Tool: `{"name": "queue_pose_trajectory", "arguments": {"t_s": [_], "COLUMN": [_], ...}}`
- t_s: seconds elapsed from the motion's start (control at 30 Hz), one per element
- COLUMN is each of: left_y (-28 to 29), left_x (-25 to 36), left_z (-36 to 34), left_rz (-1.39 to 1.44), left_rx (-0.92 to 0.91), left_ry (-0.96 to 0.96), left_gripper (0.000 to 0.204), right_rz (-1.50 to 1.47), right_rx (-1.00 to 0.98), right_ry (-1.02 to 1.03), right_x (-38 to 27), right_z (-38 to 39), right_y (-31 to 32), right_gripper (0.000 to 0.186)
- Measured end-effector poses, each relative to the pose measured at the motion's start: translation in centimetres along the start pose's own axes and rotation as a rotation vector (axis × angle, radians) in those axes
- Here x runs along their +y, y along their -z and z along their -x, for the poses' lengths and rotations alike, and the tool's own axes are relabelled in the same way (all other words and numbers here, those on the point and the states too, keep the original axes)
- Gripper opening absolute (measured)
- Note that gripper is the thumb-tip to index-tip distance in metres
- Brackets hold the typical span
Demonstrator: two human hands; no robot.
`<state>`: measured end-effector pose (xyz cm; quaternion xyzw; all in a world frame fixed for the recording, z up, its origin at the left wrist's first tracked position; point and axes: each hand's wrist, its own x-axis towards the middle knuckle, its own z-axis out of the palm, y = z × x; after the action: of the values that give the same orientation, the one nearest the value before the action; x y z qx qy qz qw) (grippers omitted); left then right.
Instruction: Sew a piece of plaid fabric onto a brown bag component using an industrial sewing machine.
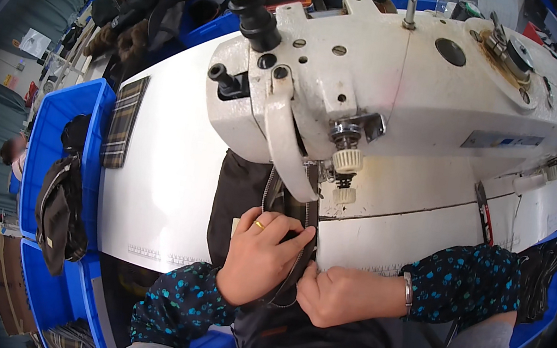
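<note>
A white sewing machine (pixel 371 73) stands over the table, and a dark brown fabric piece (pixel 236 182) with a metal zipper (pixel 267 190) lies beneath its needle area. My left hand (pixel 264 254), a ring on one finger, presses on the fabric and zipper with its thumb and fingers drawn together. Close beside it, at the near edge of the fabric, my right hand (pixel 333 292) is closed in a pinch on the edge of the same fabric. The machine's head hides the needle and presser foot.
A pair of thread snips (pixel 483 213) lies right of the machine. Folded plaid fabric (pixel 124 120) rests at the table's left side. Blue bins (pixel 95 170) holding dark garments stand at the left; dark fabric (pixel 540 278) sits at the right edge.
</note>
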<state>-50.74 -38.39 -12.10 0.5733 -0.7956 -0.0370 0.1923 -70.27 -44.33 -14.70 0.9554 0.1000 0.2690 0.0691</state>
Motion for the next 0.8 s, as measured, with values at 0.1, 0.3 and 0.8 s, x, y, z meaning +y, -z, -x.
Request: {"name": "queue_pose_trajectory", "arguments": {"t_s": [0.1,0.3,0.8], "left_y": [0.0,-0.1,-0.9], "left_x": [0.2,0.4,-3.7], "left_z": [0.0,-0.1,-4.3], "left_rz": [-0.009,-0.059,-0.088], "left_rx": [-0.004,-0.013,0.033], "left_ry": [0.0,-0.017,-0.042], "left_gripper": [0.041,0.041,0.031], "right_rz": [-0.005,-0.032,0.037], "right_rx": [0.026,0.068,0.046], "right_ry": [0.007,0.011,-0.132], "right_x": [-0.1,-0.3,3.9], "right_z": [0.0,0.1,0.3], "right_y": [-0.1,-0.5,-2.6], "right_gripper": [0.022,0.024,0.018]}}
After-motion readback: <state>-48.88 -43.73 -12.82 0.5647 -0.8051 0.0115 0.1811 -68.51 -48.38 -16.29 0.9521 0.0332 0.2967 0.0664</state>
